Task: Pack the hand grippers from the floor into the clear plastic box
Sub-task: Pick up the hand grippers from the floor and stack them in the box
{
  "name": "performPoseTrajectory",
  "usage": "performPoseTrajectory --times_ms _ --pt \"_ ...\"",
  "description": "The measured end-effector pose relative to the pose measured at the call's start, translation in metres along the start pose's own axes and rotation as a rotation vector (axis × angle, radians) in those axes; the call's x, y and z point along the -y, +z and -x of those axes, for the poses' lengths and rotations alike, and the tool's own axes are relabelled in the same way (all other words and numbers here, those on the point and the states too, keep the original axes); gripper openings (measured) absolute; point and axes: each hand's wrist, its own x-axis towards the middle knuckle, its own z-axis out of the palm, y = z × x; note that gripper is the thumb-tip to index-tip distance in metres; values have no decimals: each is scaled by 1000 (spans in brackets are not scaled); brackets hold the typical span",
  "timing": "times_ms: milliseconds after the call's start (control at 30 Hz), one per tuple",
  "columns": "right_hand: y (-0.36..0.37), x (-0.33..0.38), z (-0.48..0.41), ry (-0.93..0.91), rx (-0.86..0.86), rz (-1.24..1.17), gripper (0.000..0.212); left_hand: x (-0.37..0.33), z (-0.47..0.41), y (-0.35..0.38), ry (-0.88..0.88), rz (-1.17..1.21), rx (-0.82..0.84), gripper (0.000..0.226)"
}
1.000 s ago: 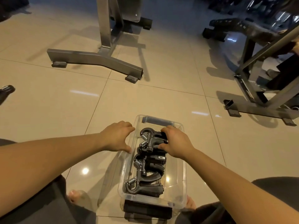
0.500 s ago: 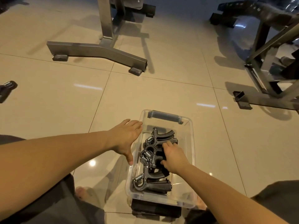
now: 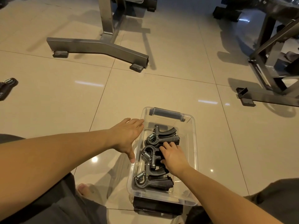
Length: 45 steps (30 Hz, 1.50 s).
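Seated on the tiled floor (image 3: 64,102) of a gym, you work over the clear plastic box (image 3: 192,139), which stands between your knees with its top open. Your left hand (image 3: 127,135) is spread flat, fingers straight, against the outside of the box's left wall and holds nothing. Your right hand (image 3: 174,156) reaches down inside, its fingers curled over the handle of the middle gripper (image 3: 150,155), apparently to seat it. Three hand grippers lie in a row in the box: the far gripper (image 3: 163,135) near the dark far latch (image 3: 166,113), the middle one under your fingers, and the near gripper (image 3: 152,180) at your end, each overlapping its neighbour. The packing looks well advanced but not finished: at least one stray gripper (image 3: 7,88) lies on the tiles at the far left edge, well apart from the box and only partly in view. A steel frame base (image 3: 97,47) stands beyond. Whether more grippers lie out of view cannot be told.
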Motion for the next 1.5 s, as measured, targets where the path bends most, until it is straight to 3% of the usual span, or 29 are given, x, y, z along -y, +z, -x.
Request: performPoseTrajectory --times_ms 300,500,700,833,1133,1333,1500 --pt "-3 6 6 75 -17 -84 54 -6 3 -3 -32 -36 13 143" --pt "-31 19 27 223 -182 -354 60 -15 10 -5 -93 -86 -11 137" --pt "-97 42 40 323 -383 -632 47 -37 31 -35 -113 -83 -15 96" --pt "-146 62 42 279 -419 -708 45 -27 61 -73 -202 -14 -10 88" --pt "-245 116 48 36 -333 -587 38 10 180 -154 -358 81 -77 70" --pt "-266 179 9 -49 -317 -539 38 57 229 -124 -416 107 -136 67" --pt "-265 276 -54 -109 -266 -552 47 152 291 -66 -560 164 -195 71"
